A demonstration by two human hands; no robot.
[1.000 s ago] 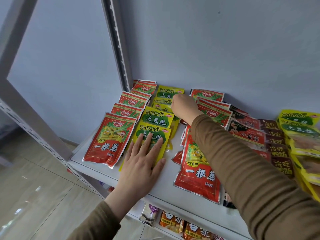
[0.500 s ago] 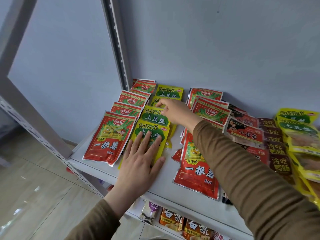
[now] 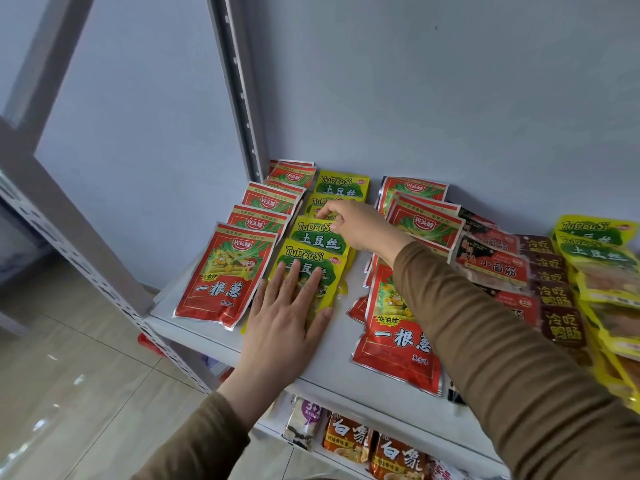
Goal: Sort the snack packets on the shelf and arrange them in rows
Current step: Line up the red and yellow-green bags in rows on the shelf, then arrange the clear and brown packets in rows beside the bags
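Note:
On the white shelf [image 3: 332, 355] a row of red packets [image 3: 221, 271] runs along the left, with a row of yellow-green packets [image 3: 320, 237] beside it. My left hand [image 3: 287, 317] lies flat, fingers spread, on the nearest yellow-green packet [image 3: 310, 261]. My right hand [image 3: 356, 225] reaches across the row and pinches the top edge of a yellow-green packet [image 3: 317, 206] further back. A second group of red packets [image 3: 398, 334] lies to the right of the yellow-green row, partly under my right sleeve.
Dark brown and red packets [image 3: 554, 296] and more yellow packets [image 3: 599, 258] fill the shelf's right side. A grey upright post [image 3: 239, 88] stands at the back left corner against the wall. Orange packets [image 3: 349, 438] sit on the shelf below.
My right hand has moved left from the red packets at the back to the yellow-green row and now pinches a packet there. My left hand stays flat on the front packet.

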